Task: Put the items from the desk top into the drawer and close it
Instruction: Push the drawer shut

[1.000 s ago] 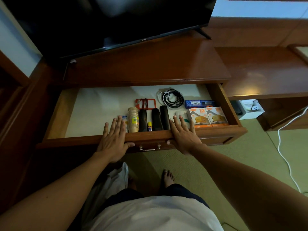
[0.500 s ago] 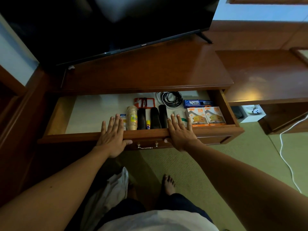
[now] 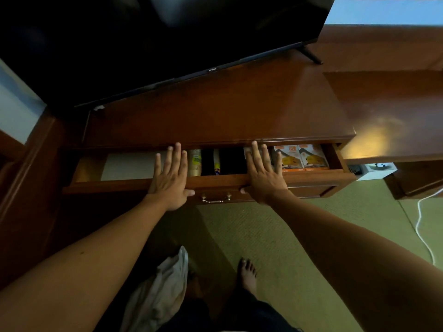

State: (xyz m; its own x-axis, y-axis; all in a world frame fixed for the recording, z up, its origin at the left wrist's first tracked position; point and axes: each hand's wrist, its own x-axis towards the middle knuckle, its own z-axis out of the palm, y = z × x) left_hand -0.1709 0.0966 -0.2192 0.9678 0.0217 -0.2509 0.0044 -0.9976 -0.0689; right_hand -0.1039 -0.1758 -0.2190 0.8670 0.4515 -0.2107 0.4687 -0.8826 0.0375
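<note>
The wooden drawer (image 3: 223, 182) stands only a narrow gap out from under the desk top (image 3: 215, 111). My left hand (image 3: 170, 178) and my right hand (image 3: 263, 176) both lie flat against its front edge, fingers spread over the rim, either side of the brass handle (image 3: 215, 198). Inside I still see a stack of paper cups (image 3: 194, 162), dark remotes (image 3: 231, 161), a small glue stick (image 3: 217, 164) and two orange boxes (image 3: 300, 156). The back of the drawer is hidden under the desk.
A large black TV (image 3: 155, 39) stands on the desk top. A lower wooden table (image 3: 395, 111) adjoins at the right, with a white box (image 3: 378, 170) beneath it. A white cable (image 3: 422, 226) trails over the green carpet. My bare foot (image 3: 248, 275) is below.
The drawer has slid far inward under both palms; the cable coil, red item and blue pack at its back have gone out of sight beneath the desk top.
</note>
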